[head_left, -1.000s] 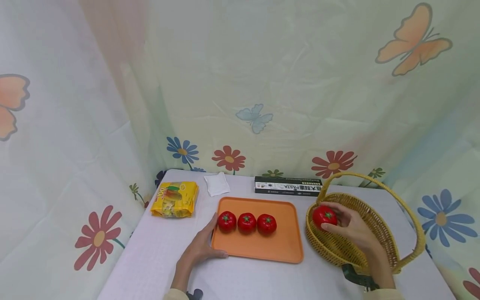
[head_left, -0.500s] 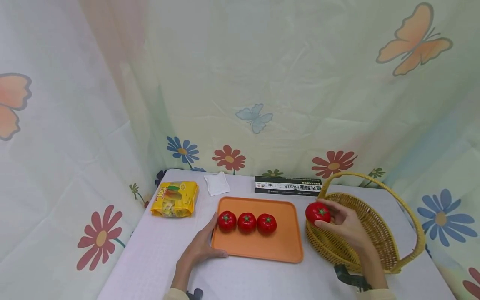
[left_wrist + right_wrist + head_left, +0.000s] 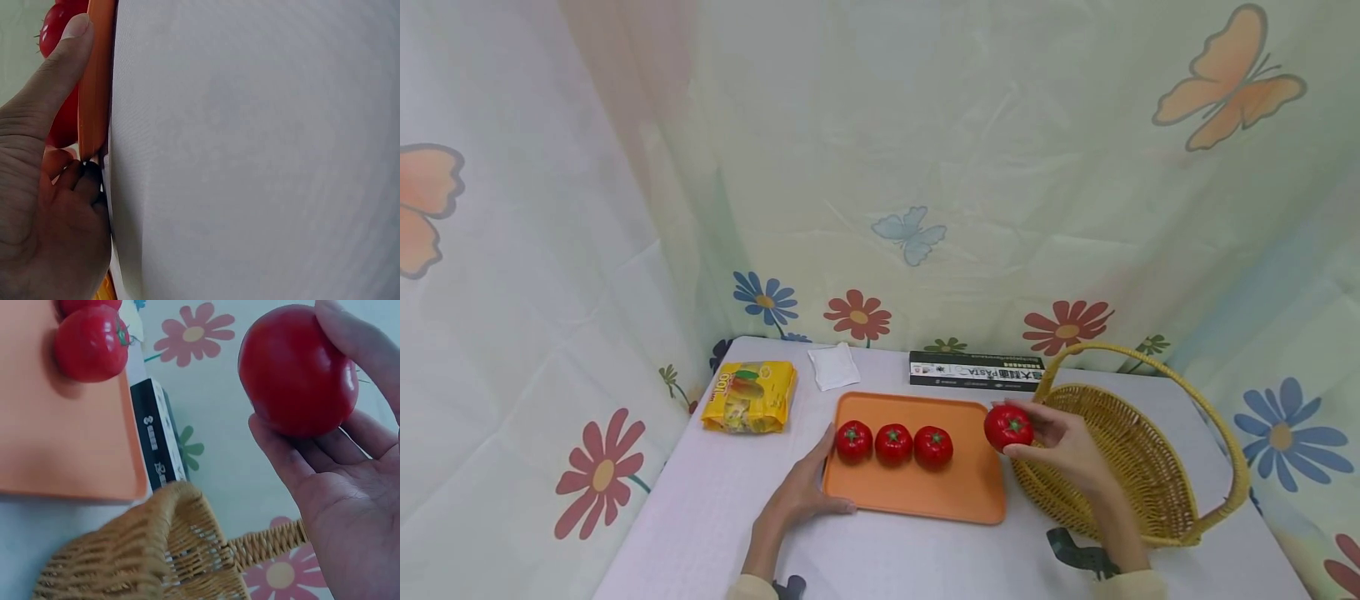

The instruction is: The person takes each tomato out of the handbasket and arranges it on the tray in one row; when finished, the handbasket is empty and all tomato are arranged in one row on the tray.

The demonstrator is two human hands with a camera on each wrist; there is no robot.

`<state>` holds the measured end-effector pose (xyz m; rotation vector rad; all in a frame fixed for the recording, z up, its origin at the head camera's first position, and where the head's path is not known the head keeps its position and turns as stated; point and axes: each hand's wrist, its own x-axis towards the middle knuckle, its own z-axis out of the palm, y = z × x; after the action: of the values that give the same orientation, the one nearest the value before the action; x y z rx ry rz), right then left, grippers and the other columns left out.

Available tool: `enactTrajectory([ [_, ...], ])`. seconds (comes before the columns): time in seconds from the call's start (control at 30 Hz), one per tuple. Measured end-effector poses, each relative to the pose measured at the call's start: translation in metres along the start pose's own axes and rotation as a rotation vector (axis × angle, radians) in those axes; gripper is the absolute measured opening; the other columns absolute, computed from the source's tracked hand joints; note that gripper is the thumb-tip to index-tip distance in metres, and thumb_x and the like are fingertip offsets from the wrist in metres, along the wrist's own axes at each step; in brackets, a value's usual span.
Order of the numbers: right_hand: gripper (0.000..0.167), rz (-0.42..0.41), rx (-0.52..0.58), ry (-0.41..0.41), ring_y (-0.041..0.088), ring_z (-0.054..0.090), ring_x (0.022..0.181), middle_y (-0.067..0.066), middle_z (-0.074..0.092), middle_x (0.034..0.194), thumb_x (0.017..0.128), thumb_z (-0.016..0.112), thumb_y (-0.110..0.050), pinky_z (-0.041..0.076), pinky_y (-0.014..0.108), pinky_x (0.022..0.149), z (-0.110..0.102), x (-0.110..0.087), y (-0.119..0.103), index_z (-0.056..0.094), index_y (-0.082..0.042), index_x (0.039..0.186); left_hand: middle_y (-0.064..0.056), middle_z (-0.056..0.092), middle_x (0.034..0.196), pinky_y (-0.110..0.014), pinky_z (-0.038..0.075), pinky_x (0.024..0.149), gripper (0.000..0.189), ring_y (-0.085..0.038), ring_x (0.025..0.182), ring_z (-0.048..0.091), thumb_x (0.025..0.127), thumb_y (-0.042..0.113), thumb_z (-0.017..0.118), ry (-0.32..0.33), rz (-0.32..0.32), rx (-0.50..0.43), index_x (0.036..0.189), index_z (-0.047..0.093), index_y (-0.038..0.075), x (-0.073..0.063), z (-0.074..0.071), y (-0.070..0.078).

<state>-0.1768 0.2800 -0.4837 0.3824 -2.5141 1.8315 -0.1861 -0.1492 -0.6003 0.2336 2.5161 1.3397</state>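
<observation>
A red tomato (image 3: pixel 1008 427) with a green stem is held in my right hand (image 3: pixel 1063 446), above the tray's right edge. The right wrist view shows thumb and fingers around this tomato (image 3: pixel 299 370). Three more tomatoes stand in a row on the orange tray (image 3: pixel 917 496): the left tomato (image 3: pixel 853 442), the middle tomato (image 3: pixel 893 445) and the right tomato (image 3: pixel 933 447). My left hand (image 3: pixel 803 492) holds the tray's front left corner. In the left wrist view its thumb (image 3: pixel 59 72) lies against the tray rim (image 3: pixel 95 81), while its fingers are partly hidden behind.
A wicker basket (image 3: pixel 1138 429) with a tall arched handle stands right of the tray. Behind the tray lie a black pasta box (image 3: pixel 976 372) and a white packet (image 3: pixel 834 367). A yellow package (image 3: pixel 750 397) is at the back left. A printed curtain (image 3: pixel 880 167) surrounds the table.
My right hand has carried the tomato leftward from over the basket to above the tray's right edge. The left hand and the tray stay in place.
</observation>
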Motion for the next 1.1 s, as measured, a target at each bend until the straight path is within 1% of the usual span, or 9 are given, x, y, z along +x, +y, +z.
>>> enactTrajectory([
  [0.17, 0.071, 0.019, -0.003, -0.027, -0.003, 0.066, 0.118, 0.032, 0.059, 0.15, 0.091, 0.087, -0.006, 0.059, 0.019, 0.097, 0.006, 0.005, 0.003, 0.054, 0.008, 0.153, 0.001, 0.024, 0.179, -0.064, 0.026, 0.13, 0.136, -0.033, 0.166, 0.02, 0.069, 0.05, 0.101, 0.003, 0.007, 0.004, 0.175, 0.019, 0.028, 0.0, 0.0, 0.0],
  [0.3, 0.071, 0.001, 0.01, -0.046, -0.005, 0.064, 0.119, 0.032, 0.058, 0.15, 0.09, 0.087, -0.004, 0.058, 0.019, 0.097, 0.011, 0.01, 0.005, 0.053, 0.009, 0.152, 0.001, 0.024, 0.18, -0.064, 0.025, 0.13, 0.135, -0.033, 0.166, 0.02, 0.07, 0.049, 0.101, 0.002, 0.008, 0.004, 0.175, 0.019, 0.027, 0.0, -0.001, 0.001],
  [0.37, 0.072, 0.002, 0.012, -0.046, -0.002, 0.064, 0.122, 0.032, 0.057, 0.151, 0.09, 0.087, -0.003, 0.058, 0.019, 0.098, 0.014, 0.011, 0.005, 0.053, 0.009, 0.152, 0.0, 0.024, 0.18, -0.064, 0.025, 0.13, 0.135, -0.033, 0.166, 0.02, 0.07, 0.048, 0.102, 0.001, 0.007, 0.002, 0.175, 0.019, 0.027, 0.0, -0.001, 0.002],
  [0.47, 0.073, 0.02, 0.014, -0.044, 0.019, 0.065, 0.132, 0.03, 0.057, 0.153, 0.09, 0.087, -0.004, 0.058, 0.02, 0.099, 0.02, 0.014, 0.004, 0.053, 0.007, 0.154, 0.001, 0.024, 0.179, -0.064, 0.025, 0.13, 0.135, -0.032, 0.166, 0.02, 0.07, 0.048, 0.102, 0.0, -0.003, 0.0, 0.174, 0.019, 0.027, 0.0, -0.001, 0.002],
  [0.57, 0.075, 0.05, 0.034, -0.051, 0.043, 0.058, 0.141, 0.029, 0.056, 0.154, 0.09, 0.087, -0.005, 0.058, 0.021, 0.1, 0.025, 0.017, 0.005, 0.051, 0.006, 0.155, 0.001, 0.024, 0.179, -0.064, 0.026, 0.13, 0.135, -0.032, 0.166, 0.02, 0.07, 0.049, 0.102, 0.0, -0.007, 0.004, 0.174, 0.019, 0.028, 0.0, -0.001, 0.001],
  [0.67, 0.076, 0.059, 0.051, -0.059, 0.052, 0.053, 0.142, 0.029, 0.057, 0.153, 0.09, 0.087, -0.005, 0.058, 0.022, 0.101, 0.031, 0.02, 0.007, 0.05, 0.006, 0.156, 0.001, 0.024, 0.179, -0.064, 0.026, 0.129, 0.135, -0.032, 0.166, 0.02, 0.07, 0.049, 0.101, -0.001, -0.006, 0.005, 0.174, 0.019, 0.029, -0.001, -0.001, 0.001],
  [0.87, 0.077, 0.039, 0.029, -0.041, 0.053, 0.053, 0.143, 0.03, 0.057, 0.153, 0.09, 0.087, -0.004, 0.056, 0.021, 0.102, 0.043, 0.024, 0.013, 0.049, 0.008, 0.156, 0.002, 0.024, 0.179, -0.064, 0.025, 0.13, 0.135, -0.032, 0.166, 0.019, 0.07, 0.047, 0.102, 0.003, 0.006, -0.007, 0.174, 0.019, 0.028, -0.001, -0.002, 0.001],
  [0.97, 0.077, 0.067, 0.016, -0.011, 0.052, 0.051, 0.144, 0.03, 0.054, 0.156, 0.09, 0.087, -0.006, 0.055, 0.02, 0.103, 0.048, 0.024, 0.016, 0.05, 0.007, 0.156, 0.002, 0.023, 0.18, -0.064, 0.025, 0.13, 0.135, -0.031, 0.166, 0.019, 0.07, 0.047, 0.102, 0.002, 0.013, -0.007, 0.175, 0.019, 0.028, 0.0, -0.001, 0.0],
  [1.1, 0.077, 0.14, 0.03, 0.018, 0.048, 0.05, 0.147, 0.027, 0.051, 0.159, 0.092, 0.087, -0.01, 0.054, 0.02, 0.105, 0.054, 0.024, 0.018, 0.05, 0.003, 0.158, 0.002, 0.023, 0.18, -0.063, 0.025, 0.13, 0.135, -0.031, 0.166, 0.019, 0.07, 0.047, 0.102, 0.002, 0.018, -0.01, 0.175, 0.019, 0.027, 0.0, -0.001, -0.001],
])
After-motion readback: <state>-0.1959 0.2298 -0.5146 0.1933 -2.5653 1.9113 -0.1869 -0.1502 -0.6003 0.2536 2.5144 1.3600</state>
